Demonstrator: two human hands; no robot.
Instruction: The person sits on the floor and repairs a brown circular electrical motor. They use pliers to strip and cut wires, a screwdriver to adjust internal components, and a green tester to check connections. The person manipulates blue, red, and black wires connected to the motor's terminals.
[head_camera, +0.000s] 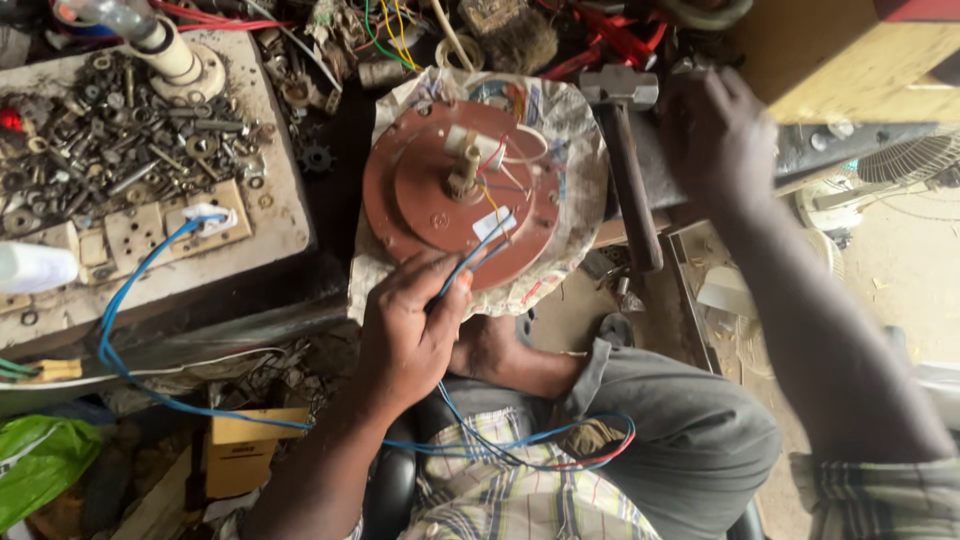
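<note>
Your left hand pinches the blue wires against the red motor housing, which sits on paper. Right hand rests, curled, beside the hammer; can't tell its grip. Looks like wiring stage; needs steady, fine lead handling.

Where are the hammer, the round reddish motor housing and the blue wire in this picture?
hammer (632, 190): head view, on the wooden handle.
round reddish motor housing (425, 200): head view, on its bare top face.
blue wire (135, 280): head view, on the stretch crossing the bench edge.
</note>
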